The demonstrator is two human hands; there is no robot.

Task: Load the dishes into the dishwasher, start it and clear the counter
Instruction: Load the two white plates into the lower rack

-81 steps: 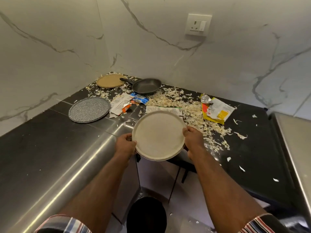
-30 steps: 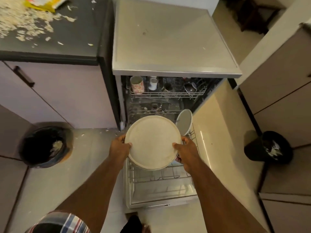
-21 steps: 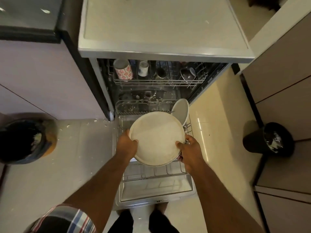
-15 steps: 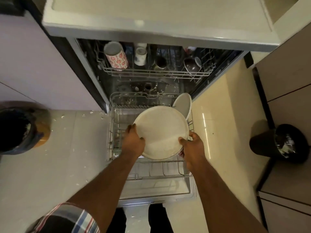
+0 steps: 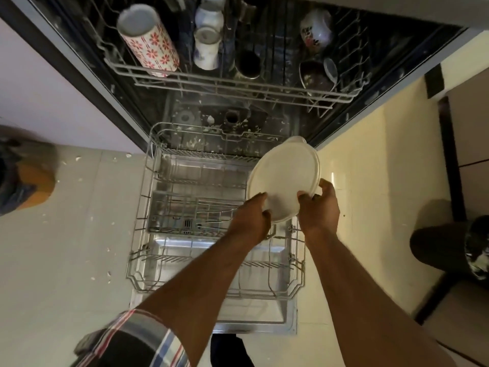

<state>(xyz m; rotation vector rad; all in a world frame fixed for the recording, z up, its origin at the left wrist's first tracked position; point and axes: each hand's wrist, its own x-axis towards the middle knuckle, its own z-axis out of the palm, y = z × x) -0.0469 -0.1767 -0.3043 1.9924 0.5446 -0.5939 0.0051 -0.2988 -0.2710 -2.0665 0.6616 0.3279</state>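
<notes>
Open dishwasher rack (image 5: 148, 197), unlabelled cream plate (image 5: 283, 176) in both hands.

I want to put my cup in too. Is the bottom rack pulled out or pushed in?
Pulled out. The bottom rack sits out over the open dishwasher door, in front of the tub, and both hands hold a plate above it.

Open dishwasher (image 5: 264, 112) ahead, lower rack (image 5: 148, 207) pulled out over the lowered door (image 5: 254, 321). Upper rack (image 5: 225, 83) behind and above it, holding a tumbler (image 5: 148, 41) at left, mugs (image 5: 207, 35) beside it at centre, a bowl (image 5: 316, 75) at right. Plate (image 5: 284, 178) tilted over the lower rack's right side, left hand (image 5: 250, 218) at its near edge, right hand (image 5: 318, 207) at its right edge. One bin (image 5: 23, 178) on the floor far left, another bin (image 5: 449, 247) far right.
</notes>
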